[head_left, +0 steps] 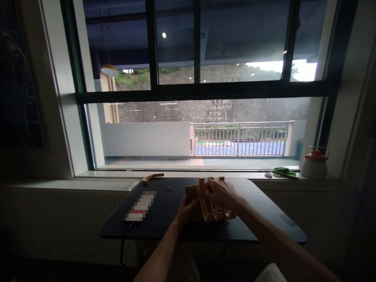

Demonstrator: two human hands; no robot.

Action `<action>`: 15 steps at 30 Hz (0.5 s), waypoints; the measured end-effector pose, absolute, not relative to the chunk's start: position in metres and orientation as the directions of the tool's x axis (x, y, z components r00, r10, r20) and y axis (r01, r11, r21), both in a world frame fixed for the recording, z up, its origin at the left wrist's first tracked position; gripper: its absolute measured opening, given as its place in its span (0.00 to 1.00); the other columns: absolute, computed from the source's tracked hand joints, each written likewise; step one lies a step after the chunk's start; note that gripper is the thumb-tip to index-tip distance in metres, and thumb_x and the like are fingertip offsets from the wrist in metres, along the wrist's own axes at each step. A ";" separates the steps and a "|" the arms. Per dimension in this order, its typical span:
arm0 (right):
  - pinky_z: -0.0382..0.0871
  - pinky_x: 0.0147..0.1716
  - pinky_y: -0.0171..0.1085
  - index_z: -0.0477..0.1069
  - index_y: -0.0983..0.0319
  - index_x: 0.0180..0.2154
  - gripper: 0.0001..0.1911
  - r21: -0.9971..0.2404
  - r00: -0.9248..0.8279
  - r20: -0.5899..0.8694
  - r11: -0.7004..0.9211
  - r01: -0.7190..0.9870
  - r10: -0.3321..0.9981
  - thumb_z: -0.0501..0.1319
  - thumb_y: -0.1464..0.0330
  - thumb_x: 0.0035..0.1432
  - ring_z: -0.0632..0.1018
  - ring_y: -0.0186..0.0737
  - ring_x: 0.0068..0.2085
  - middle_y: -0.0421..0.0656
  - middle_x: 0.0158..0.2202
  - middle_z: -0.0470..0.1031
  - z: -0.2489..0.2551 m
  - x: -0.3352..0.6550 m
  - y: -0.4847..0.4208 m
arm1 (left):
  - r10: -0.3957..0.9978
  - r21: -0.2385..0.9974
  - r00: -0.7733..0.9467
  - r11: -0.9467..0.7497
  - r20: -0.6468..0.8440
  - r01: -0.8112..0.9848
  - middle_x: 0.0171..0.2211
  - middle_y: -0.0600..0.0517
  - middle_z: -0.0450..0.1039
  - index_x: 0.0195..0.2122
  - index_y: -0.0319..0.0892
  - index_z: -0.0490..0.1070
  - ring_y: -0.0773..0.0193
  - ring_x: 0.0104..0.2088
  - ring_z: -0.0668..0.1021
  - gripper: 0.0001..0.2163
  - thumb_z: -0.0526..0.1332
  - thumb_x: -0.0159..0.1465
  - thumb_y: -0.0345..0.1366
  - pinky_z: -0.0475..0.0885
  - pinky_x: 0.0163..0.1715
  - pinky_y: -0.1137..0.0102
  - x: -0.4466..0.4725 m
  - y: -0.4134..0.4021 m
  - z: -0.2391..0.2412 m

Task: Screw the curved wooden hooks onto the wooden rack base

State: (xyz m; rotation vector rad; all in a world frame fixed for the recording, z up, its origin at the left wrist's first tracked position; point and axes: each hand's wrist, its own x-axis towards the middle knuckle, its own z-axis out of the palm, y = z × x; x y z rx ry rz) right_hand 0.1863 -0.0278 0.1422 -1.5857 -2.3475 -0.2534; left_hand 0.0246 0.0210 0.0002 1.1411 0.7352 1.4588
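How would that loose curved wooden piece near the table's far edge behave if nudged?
The curved wooden piece looks solid, so probably stiff. Its bent shape should resist rolling. Near the edge of the dark table, it might slide off.

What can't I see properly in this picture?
All in the head view:
What's under the right hand: its own fingers cover it.
Most fingers of the left hand: hidden by the wooden piece.
Pixelated thing: blurred out.
Dark bits on the table: too small to name.
Pale thing: cut off by the bottom edge.
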 end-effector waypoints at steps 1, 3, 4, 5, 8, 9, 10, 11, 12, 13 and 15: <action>0.53 0.25 0.33 0.67 0.62 0.38 0.10 -0.017 -0.370 0.342 0.399 0.917 0.864 0.55 0.65 0.54 0.74 0.39 0.30 0.43 0.31 0.74 0.144 0.187 -0.028 | 0.965 0.902 0.058 -0.216 0.255 -0.373 0.39 0.44 0.75 0.45 0.37 0.68 0.54 0.37 0.78 0.24 0.69 0.48 0.42 0.72 0.38 0.63 0.024 0.023 -0.001; 0.53 0.25 0.32 0.66 0.62 0.38 0.09 -0.001 -0.437 0.353 0.468 0.884 0.827 0.56 0.67 0.53 0.74 0.37 0.31 0.43 0.34 0.74 0.146 0.187 -0.027 | 0.965 0.904 0.065 -0.213 0.254 -0.369 0.40 0.43 0.75 0.45 0.37 0.68 0.54 0.38 0.77 0.24 0.69 0.49 0.41 0.72 0.39 0.63 0.024 0.026 -0.005; 0.53 0.25 0.32 0.66 0.62 0.37 0.08 0.012 -0.472 0.355 0.501 0.865 0.807 0.55 0.68 0.54 0.74 0.37 0.32 0.43 0.35 0.74 0.146 0.186 -0.027 | 0.966 0.905 0.063 -0.212 0.252 -0.368 0.40 0.43 0.75 0.45 0.37 0.68 0.54 0.38 0.77 0.24 0.69 0.48 0.41 0.72 0.39 0.63 0.024 0.028 -0.006; 0.52 0.26 0.32 0.65 0.62 0.37 0.06 0.028 -0.498 0.356 0.524 0.851 0.791 0.54 0.68 0.56 0.74 0.37 0.33 0.43 0.35 0.74 0.146 0.185 -0.026 | 0.966 0.904 0.059 -0.213 0.252 -0.370 0.40 0.43 0.75 0.44 0.37 0.68 0.53 0.38 0.77 0.24 0.69 0.48 0.41 0.72 0.39 0.64 0.023 0.028 -0.007; 0.51 0.25 0.33 0.65 0.62 0.36 0.07 0.053 -0.484 0.365 0.502 0.863 0.795 0.52 0.66 0.59 0.74 0.38 0.32 0.44 0.33 0.74 0.142 0.183 -0.025 | 0.964 0.894 0.052 -0.222 0.262 -0.389 0.40 0.43 0.75 0.44 0.37 0.69 0.54 0.38 0.78 0.25 0.70 0.47 0.42 0.72 0.38 0.64 0.023 0.028 -0.007; 0.51 0.25 0.34 0.64 0.62 0.36 0.07 0.050 -0.458 0.369 0.474 0.879 0.809 0.52 0.66 0.59 0.74 0.39 0.32 0.44 0.32 0.74 0.140 0.183 -0.025 | 0.962 0.891 0.053 -0.225 0.266 -0.394 0.40 0.43 0.75 0.44 0.37 0.69 0.54 0.38 0.78 0.26 0.70 0.46 0.42 0.72 0.38 0.64 0.024 0.027 -0.006; 0.50 0.24 0.34 0.64 0.63 0.36 0.08 0.043 -0.429 0.373 0.446 0.894 0.823 0.51 0.65 0.60 0.75 0.39 0.31 0.44 0.31 0.74 0.139 0.183 -0.026 | 0.962 0.890 0.053 -0.225 0.267 -0.396 0.40 0.43 0.75 0.44 0.37 0.69 0.54 0.37 0.78 0.26 0.70 0.46 0.42 0.72 0.38 0.65 0.024 0.026 -0.005; 0.50 0.24 0.34 0.64 0.63 0.36 0.09 0.035 -0.403 0.377 0.422 0.906 0.834 0.51 0.65 0.60 0.75 0.39 0.31 0.44 0.31 0.74 0.138 0.184 -0.026 | 0.963 0.891 0.053 -0.223 0.264 -0.395 0.40 0.43 0.75 0.44 0.37 0.69 0.54 0.37 0.78 0.25 0.70 0.47 0.42 0.72 0.38 0.65 0.024 0.025 -0.004; 0.50 0.24 0.34 0.64 0.63 0.36 0.09 0.027 -0.379 0.382 0.399 0.916 0.843 0.50 0.64 0.61 0.75 0.40 0.31 0.45 0.31 0.74 0.137 0.184 -0.027 | 0.964 0.894 0.053 -0.219 0.260 -0.392 0.40 0.44 0.76 0.44 0.37 0.69 0.54 0.37 0.78 0.25 0.70 0.47 0.42 0.72 0.38 0.65 0.025 0.025 -0.003; 0.50 0.24 0.34 0.64 0.62 0.36 0.10 0.023 -0.360 0.385 0.381 0.924 0.850 0.49 0.64 0.61 0.75 0.40 0.31 0.44 0.30 0.74 0.136 0.184 -0.028 | 0.965 0.895 0.052 -0.218 0.258 -0.389 0.40 0.44 0.76 0.44 0.37 0.69 0.54 0.37 0.78 0.25 0.70 0.47 0.42 0.72 0.38 0.65 0.025 0.024 -0.002; 0.50 0.24 0.34 0.64 0.62 0.35 0.09 0.022 -0.344 0.398 0.366 0.930 0.851 0.49 0.64 0.61 0.75 0.40 0.30 0.44 0.31 0.74 0.136 0.184 -0.030 | 0.964 0.897 0.054 -0.220 0.259 -0.383 0.39 0.44 0.76 0.44 0.37 0.69 0.54 0.37 0.78 0.24 0.69 0.48 0.42 0.72 0.38 0.64 0.025 0.024 -0.002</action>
